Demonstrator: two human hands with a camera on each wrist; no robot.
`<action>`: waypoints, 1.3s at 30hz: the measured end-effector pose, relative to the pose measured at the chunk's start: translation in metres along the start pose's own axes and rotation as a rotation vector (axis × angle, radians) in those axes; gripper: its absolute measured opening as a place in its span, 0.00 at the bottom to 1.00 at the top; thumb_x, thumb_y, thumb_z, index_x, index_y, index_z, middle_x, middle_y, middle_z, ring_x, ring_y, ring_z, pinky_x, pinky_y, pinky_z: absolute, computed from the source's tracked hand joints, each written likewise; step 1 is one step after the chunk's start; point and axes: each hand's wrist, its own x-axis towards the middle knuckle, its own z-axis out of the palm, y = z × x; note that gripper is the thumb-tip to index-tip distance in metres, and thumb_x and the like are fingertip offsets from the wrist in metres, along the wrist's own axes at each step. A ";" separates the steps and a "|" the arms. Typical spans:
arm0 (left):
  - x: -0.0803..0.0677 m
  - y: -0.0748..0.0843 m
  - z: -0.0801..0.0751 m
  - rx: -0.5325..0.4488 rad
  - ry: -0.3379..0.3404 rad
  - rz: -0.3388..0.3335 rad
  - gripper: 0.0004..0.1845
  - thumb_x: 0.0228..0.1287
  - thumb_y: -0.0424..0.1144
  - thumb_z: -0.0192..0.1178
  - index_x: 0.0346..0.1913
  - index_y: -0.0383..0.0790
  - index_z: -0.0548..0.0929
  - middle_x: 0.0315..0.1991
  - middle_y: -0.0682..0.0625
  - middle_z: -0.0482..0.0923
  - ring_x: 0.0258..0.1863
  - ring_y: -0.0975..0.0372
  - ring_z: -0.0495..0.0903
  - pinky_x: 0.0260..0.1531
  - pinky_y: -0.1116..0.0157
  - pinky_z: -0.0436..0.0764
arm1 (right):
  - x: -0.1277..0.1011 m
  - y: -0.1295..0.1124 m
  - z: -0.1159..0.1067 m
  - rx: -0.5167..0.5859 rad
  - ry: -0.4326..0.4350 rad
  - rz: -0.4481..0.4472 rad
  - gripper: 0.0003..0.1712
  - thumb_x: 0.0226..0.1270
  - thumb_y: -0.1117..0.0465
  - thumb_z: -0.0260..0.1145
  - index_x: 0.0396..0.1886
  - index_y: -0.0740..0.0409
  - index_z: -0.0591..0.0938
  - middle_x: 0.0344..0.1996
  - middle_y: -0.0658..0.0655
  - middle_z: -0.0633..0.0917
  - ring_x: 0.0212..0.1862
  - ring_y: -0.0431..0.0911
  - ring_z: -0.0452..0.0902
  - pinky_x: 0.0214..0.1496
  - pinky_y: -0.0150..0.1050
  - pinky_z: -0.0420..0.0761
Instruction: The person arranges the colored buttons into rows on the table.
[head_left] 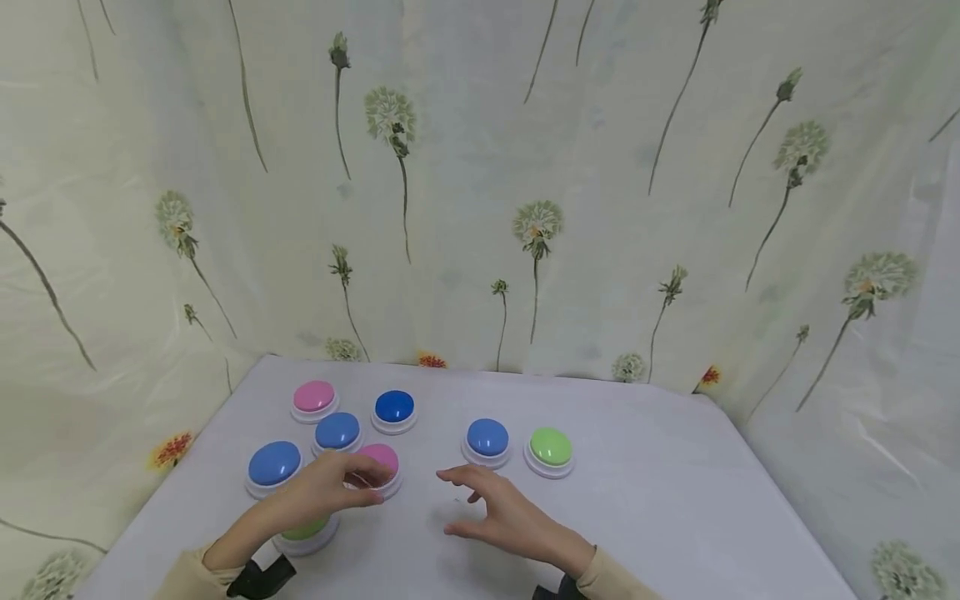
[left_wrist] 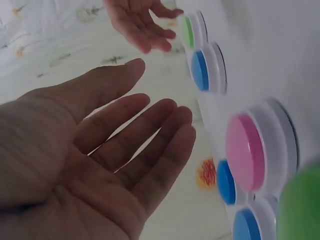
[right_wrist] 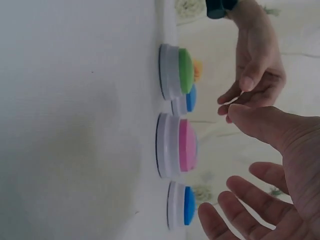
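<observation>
The left hand [head_left: 330, 492] hovers flat and empty over the pink button [head_left: 381, 460] on the counter [head_left: 660, 500] — rigid, light plastic, likely best taken by its white rim; the right hand [head_left: 498, 517] is loose, empty.

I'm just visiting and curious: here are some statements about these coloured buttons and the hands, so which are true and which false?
1. Both hands are open and hold nothing. True: the left hand and the right hand grip no button.
2. Two pink buttons are on the table. True: the far pink button and the near pink button.
3. The right hand presses the green button. False: it hovers apart from it.
4. A red button sits beside the dark blue button. False: no red button shows.
</observation>
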 end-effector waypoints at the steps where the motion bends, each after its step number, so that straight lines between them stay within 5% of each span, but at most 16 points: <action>1: 0.001 -0.003 -0.003 0.027 0.016 -0.005 0.19 0.62 0.46 0.65 0.52 0.41 0.84 0.47 0.48 0.85 0.45 0.61 0.82 0.46 0.66 0.83 | 0.004 0.001 0.001 -0.008 0.002 -0.002 0.36 0.60 0.48 0.70 0.68 0.43 0.69 0.63 0.52 0.76 0.58 0.49 0.75 0.50 0.37 0.82; 7: 0.001 -0.017 -0.011 0.168 0.085 -0.110 0.27 0.57 0.43 0.69 0.56 0.30 0.79 0.55 0.38 0.80 0.57 0.44 0.77 0.54 0.46 0.77 | 0.023 0.008 0.010 -0.015 -0.026 0.069 0.37 0.61 0.48 0.70 0.69 0.44 0.68 0.64 0.53 0.75 0.60 0.50 0.74 0.53 0.37 0.81; 12: 0.001 -0.025 -0.009 0.216 0.106 -0.272 0.39 0.48 0.44 0.74 0.62 0.26 0.73 0.61 0.34 0.74 0.63 0.41 0.71 0.57 0.45 0.74 | 0.040 0.016 0.026 -0.031 -0.056 0.127 0.40 0.59 0.45 0.71 0.69 0.50 0.68 0.63 0.52 0.75 0.60 0.48 0.73 0.56 0.37 0.79; 18: 0.002 -0.034 -0.006 0.245 0.103 -0.346 0.42 0.44 0.46 0.76 0.62 0.28 0.73 0.62 0.33 0.73 0.62 0.39 0.70 0.55 0.44 0.75 | 0.059 0.026 0.052 -0.132 -0.072 0.182 0.46 0.53 0.42 0.73 0.69 0.54 0.69 0.61 0.53 0.76 0.58 0.44 0.73 0.60 0.37 0.76; 21: 0.002 -0.040 -0.003 0.219 0.102 -0.355 0.41 0.44 0.44 0.76 0.61 0.27 0.74 0.60 0.33 0.74 0.61 0.40 0.71 0.56 0.44 0.75 | 0.067 0.025 0.061 -0.171 -0.067 0.206 0.47 0.52 0.41 0.74 0.69 0.57 0.69 0.60 0.55 0.77 0.58 0.43 0.74 0.60 0.37 0.76; 26: 0.006 -0.048 0.003 0.190 0.097 -0.277 0.38 0.44 0.40 0.76 0.57 0.23 0.75 0.55 0.32 0.78 0.59 0.41 0.75 0.58 0.46 0.73 | 0.078 0.025 0.067 -0.148 -0.038 0.229 0.46 0.52 0.41 0.74 0.67 0.57 0.70 0.54 0.53 0.79 0.53 0.40 0.75 0.56 0.34 0.78; 32: 0.012 -0.053 0.008 0.176 0.133 -0.282 0.35 0.45 0.39 0.76 0.57 0.25 0.76 0.55 0.34 0.78 0.58 0.43 0.76 0.58 0.47 0.74 | 0.090 0.030 0.070 -0.099 0.005 0.212 0.40 0.52 0.46 0.75 0.62 0.59 0.75 0.46 0.52 0.78 0.45 0.37 0.73 0.49 0.30 0.78; 39: 0.017 -0.061 0.012 0.214 0.186 -0.273 0.33 0.45 0.40 0.76 0.54 0.27 0.79 0.50 0.38 0.81 0.54 0.47 0.79 0.56 0.49 0.77 | 0.098 0.028 0.071 -0.083 0.023 0.229 0.41 0.51 0.45 0.76 0.62 0.58 0.75 0.47 0.54 0.77 0.45 0.39 0.72 0.48 0.30 0.77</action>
